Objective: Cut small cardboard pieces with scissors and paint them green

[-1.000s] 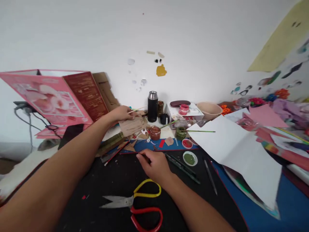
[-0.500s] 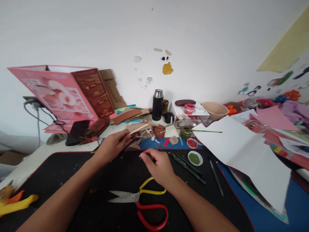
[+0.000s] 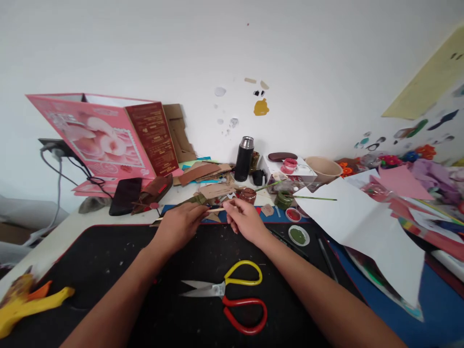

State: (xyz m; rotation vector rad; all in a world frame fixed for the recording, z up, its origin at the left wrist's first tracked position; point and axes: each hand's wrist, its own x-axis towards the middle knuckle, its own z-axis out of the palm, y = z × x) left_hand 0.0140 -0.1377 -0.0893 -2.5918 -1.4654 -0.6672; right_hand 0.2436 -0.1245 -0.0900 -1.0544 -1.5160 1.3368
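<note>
A thin pale wooden stick [image 3: 216, 210] runs level between my two hands above the back edge of the black mat. My left hand [image 3: 181, 223] is closed around it, back of the hand up. At its right end, the thumb and fingers of my right hand [image 3: 245, 223] close on the tip; the exact contact is partly hidden. An olive-green piece [image 3: 197, 199] shows just behind my left hand, and I cannot tell whether it is touched. Scissors [image 3: 218, 290] with one yellow and one red handle lie slightly open on the mat below my hands.
Paint jars [image 3: 283, 199] with brushes and a lid of green paint [image 3: 299, 236] stand right of my hands. Behind are cardboard scraps [image 3: 206, 173] and a black flask [image 3: 244, 159]. White paper [image 3: 348, 212] lies at right, a pink box [image 3: 105, 140] stands at left.
My hands have come together; my right hand has moved up to the stick's end. The stick, tilted upward before, now lies nearly level. The view has shifted slightly left.
</note>
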